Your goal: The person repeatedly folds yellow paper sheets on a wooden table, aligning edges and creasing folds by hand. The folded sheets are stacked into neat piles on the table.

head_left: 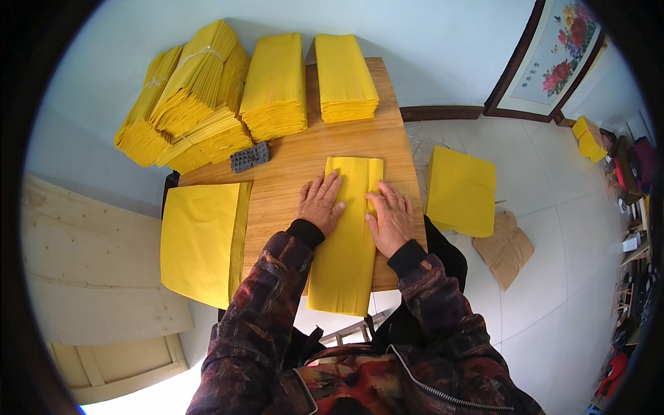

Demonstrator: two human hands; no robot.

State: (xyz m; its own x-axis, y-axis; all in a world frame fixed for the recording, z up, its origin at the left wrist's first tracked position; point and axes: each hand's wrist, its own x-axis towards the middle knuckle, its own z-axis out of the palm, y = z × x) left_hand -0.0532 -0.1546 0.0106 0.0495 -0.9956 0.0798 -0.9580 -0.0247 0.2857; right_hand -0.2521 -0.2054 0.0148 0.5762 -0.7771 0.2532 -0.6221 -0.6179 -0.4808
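Observation:
A long folded sheet of yellow paper (340,266) lies lengthwise in front of me, its near end reaching past the table's front edge. My left hand (321,202) rests on its left edge with the fingers stretched out. On the right edge lies my right hand (393,218), fingers extended and slightly bent, pressing along a lengthwise fold. Neither hand grips anything. To the left sits a wide stack of flat yellow sheets (202,238). A dark grey knitted-looking block (250,158) stands beyond my left hand.
At the table's back are two folded yellow paper stacks (274,83) and tied yellow bundles (197,79). Another yellow stack (460,190) stands right of the wooden table (290,155), near brown paper (505,247) on the tiled floor. Wooden boards (97,270) lean at left.

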